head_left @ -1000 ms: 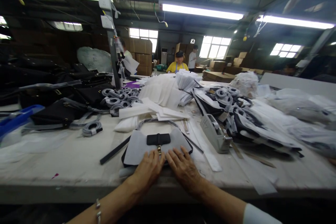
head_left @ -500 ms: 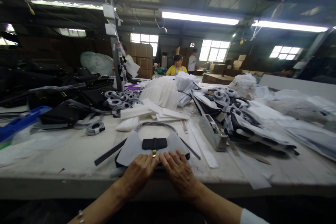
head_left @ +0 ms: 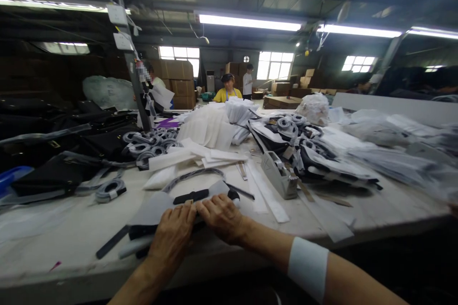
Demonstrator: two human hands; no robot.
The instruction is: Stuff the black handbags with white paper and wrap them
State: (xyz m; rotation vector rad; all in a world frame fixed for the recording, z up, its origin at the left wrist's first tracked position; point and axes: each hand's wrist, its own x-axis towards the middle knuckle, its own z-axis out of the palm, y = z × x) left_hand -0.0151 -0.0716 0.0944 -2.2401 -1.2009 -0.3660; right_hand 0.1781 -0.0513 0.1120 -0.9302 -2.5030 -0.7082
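Note:
A black handbag (head_left: 145, 232) lies at the table's front edge, partly covered by a pale sheet (head_left: 150, 207). Its wrapped handle (head_left: 195, 173) arches up behind it. The dark flap tab (head_left: 191, 196) shows above my fingers. My left hand (head_left: 173, 231) is closed on the bag's front at the clasp, fingertips pressed together. Right beside it my right hand (head_left: 222, 217) grips the same edge with curled fingers. The clasp itself is mostly hidden by my fingertips. A dark strap (head_left: 112, 242) sticks out to the left.
A grey tape dispenser (head_left: 281, 176) stands to the right, before a heap of wrapped black bags (head_left: 332, 171). Plastic-wrapped coils (head_left: 110, 189) and black bags (head_left: 53, 171) lie left. White foam sheets (head_left: 205, 128) pile up behind. A person in yellow (head_left: 228, 93) is across the table.
Both hands have tilted the handbag's front upward, foreshortening the flap, and the gold clasp is now largely covered. My right hand has curled tighter. The camera view has turned to the right.

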